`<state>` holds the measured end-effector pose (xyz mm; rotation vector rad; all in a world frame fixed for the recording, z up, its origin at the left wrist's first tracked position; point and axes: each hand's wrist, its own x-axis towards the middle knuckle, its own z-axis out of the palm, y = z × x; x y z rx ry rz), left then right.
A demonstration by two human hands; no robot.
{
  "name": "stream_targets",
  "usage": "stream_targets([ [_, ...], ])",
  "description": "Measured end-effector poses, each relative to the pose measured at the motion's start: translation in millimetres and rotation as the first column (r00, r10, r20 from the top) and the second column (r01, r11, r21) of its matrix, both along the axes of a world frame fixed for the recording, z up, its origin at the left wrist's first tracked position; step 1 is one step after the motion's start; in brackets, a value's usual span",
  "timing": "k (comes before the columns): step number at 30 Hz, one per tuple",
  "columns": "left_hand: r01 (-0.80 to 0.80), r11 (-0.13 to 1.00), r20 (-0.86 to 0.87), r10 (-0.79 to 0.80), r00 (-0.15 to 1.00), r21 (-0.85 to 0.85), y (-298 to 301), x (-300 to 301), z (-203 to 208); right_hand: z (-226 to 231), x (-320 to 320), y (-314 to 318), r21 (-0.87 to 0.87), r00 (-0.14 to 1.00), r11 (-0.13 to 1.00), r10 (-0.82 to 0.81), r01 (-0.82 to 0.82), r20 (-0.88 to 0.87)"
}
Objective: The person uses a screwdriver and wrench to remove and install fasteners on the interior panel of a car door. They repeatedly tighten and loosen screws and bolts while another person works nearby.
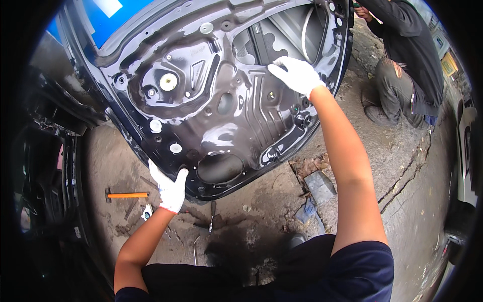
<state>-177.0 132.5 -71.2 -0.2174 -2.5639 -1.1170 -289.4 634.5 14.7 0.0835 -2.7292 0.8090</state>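
A black car door (216,116), bare of its trim, is tilted in front of me with its glossy inner side showing. It has a large opening at the top right and an oval hole near the bottom. My left hand (170,189), in a white glove, grips the lower left edge; its thumb lies on the panel and the other fingers reach partly behind the edge. With a white glove on too, my right hand (297,75) grasps the rim of the large opening, its fingertips partly hidden. A pale cable (305,35) curves inside that opening.
An orange-handled hammer (128,195) and a screwdriver (212,216) lie on the rough ground. Crumpled debris (319,186) is right of the door. Another person (407,60) crouches at the right. Dark car parts (50,186) stand at the left, near a blue surface (118,20).
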Motion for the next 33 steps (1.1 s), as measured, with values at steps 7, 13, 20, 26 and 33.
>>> stream_targets([
  [7, -0.022, 0.999, -0.021, 0.021, 1.0, -0.037, 7, 4, 5, 20, -35, 1, -0.332, 0.987, 0.943, 0.066, -0.015, 0.144],
  [13, -0.008, 0.986, 0.065, -0.003, 0.998, 0.165, 13, 7, 7, 10, -60, 7, -0.26, 0.981, 0.965, 0.077, -0.029, 0.177],
  [20, 0.037, 0.982, 0.004, -0.039, 0.999, 0.184, 13, 4, 2, 6, -59, 4, -0.346, 0.989, 0.938, 0.071, -0.021, 0.133],
  [26, 0.017, 0.978, 0.01, -0.02, 1.0, 0.208, 14, 5, 2, 18, -59, 13, -0.314, 0.965, 0.949, 0.115, -0.036, 0.237],
  [33, 0.035, 0.985, -0.028, -0.031, 0.999, 0.167, 13, 5, 1, -11, 0, -2, 0.171, 0.965, 0.984, -0.013, 0.059, -0.261],
])
